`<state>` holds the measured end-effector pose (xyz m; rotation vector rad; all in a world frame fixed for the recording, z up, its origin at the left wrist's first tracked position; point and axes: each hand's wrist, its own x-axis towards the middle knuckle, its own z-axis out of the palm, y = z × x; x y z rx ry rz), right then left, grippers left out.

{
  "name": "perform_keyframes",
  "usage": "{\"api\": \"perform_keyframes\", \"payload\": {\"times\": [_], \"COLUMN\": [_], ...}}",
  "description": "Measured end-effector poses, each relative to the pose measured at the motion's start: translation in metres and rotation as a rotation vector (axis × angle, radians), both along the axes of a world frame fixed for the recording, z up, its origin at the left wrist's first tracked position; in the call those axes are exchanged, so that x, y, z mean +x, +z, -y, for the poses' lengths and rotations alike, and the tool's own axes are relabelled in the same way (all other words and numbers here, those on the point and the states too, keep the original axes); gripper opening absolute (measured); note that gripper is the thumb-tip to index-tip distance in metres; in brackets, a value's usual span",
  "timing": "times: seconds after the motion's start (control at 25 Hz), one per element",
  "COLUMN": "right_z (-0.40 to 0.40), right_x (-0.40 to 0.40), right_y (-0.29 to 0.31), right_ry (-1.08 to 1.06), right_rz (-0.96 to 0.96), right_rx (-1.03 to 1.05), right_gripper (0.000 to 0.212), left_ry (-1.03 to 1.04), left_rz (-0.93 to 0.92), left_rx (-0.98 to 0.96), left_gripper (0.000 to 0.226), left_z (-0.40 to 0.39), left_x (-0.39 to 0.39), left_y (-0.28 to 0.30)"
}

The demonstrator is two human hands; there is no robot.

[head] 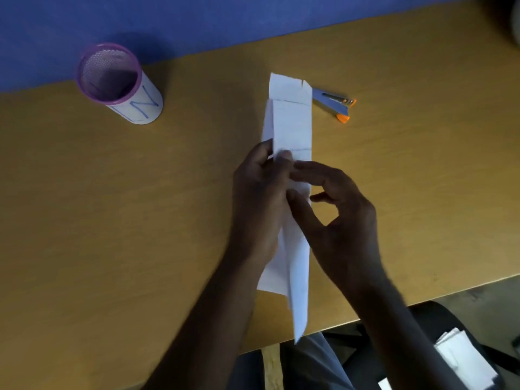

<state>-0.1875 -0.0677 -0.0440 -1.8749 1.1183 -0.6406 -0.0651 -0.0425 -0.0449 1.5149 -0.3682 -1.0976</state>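
Yellow-brown wooden table (84, 220), with a blue wall (197, 21) behind it. Far on the left, close to the wall, a purple mesh cup (121, 83), standing up, wrapped in white paper with blue letters drawn on it. In the middle, a long white paper strip (292, 122), folded along its length, with thin lines drawn across it. Running from near the wall down to the near edge of the table and sticking out a little past it. Far end lying flat on the table, with a small cut in its top edge. Left hand (259, 198) on the left side of the strip, thumb and fingers curled round the left edge, pinching it. Right hand (343, 220) on the right side, close against the left one. Pointer finger stretched across the top of the strip, thumb pressed down on it, one more fingertip peeking out from under the right edge, so gripping the strip too. A bit blurry here. Just right of the strip's far end, a small blue and silver stapler (334, 104) with orange tips, lying on the table, one end tucked behind the paper. At the bottom right, below the table edge, a small pile of white paper (464, 358) resting on something dark.
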Motion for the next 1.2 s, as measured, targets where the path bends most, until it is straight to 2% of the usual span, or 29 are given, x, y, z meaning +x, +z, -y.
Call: {"api": "perform_keyframes", "payload": {"times": [0.12,0.32,0.52,0.6,0.76,0.84,1.04,1.2], "right_z": [0.005,0.022,0.026,0.026,0.032,0.041,0.093,0.143], "right_x": [-0.006,-0.015,-0.021,-0.020,-0.014,-0.012,-0.004,0.018], "right_y": [-0.005,0.002,0.012,0.008,-0.023,-0.044,-0.078,-0.094], "right_ry": [-0.092,-0.231,-0.301,-0.293,-0.232,-0.206,-0.221,-0.200], "right_rz": [0.046,0.073,0.043,0.009,-0.153,-0.221,-0.268,-0.436], "right_rx": [-0.066,-0.178,-0.359,-0.415,-0.385,-0.325,-0.315,-0.329], "right_gripper": [0.029,0.032,0.032,0.032,0.034,0.035,0.038,0.051], "left_ry": [0.000,0.017,-0.018,0.016,0.207,0.232,0.254,0.271], "left_rz": [-0.134,-0.572,-0.740,-0.636,-0.201,-0.055,-0.009,-0.035], "left_rx": [-0.038,-0.121,-0.227,-0.217,0.078,0.182,0.198,0.149], "left_gripper": [0.027,0.031,0.031,0.026,0.023,0.022,0.021,0.023], "left_z": [-0.005,-0.003,-0.004,-0.007,-0.018,-0.024,-0.026,-0.021], "left_x": [0.007,0.013,0.028,0.042,0.066,0.071,0.070,0.063], "left_y": [0.001,0.005,0.000,-0.012,-0.051,-0.067,-0.084,-0.085]}}
